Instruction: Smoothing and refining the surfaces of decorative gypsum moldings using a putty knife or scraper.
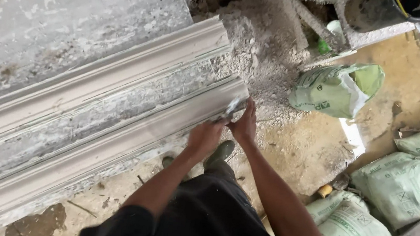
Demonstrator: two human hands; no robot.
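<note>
Plaster cornice moulding (89, 115) lies on the bench, its end at my hands. My left hand (203, 138) grips a small metal blade (233, 106) against the end; my right hand (245, 124) steadies it, fingers closed. Trimming in hand; next calls for even pressure, I judge.

One head-worn camera looks steeply down from close above the long grey moulded plaster cornice (89, 115), past its end toward the sandy dirt floor (312, 145).
</note>
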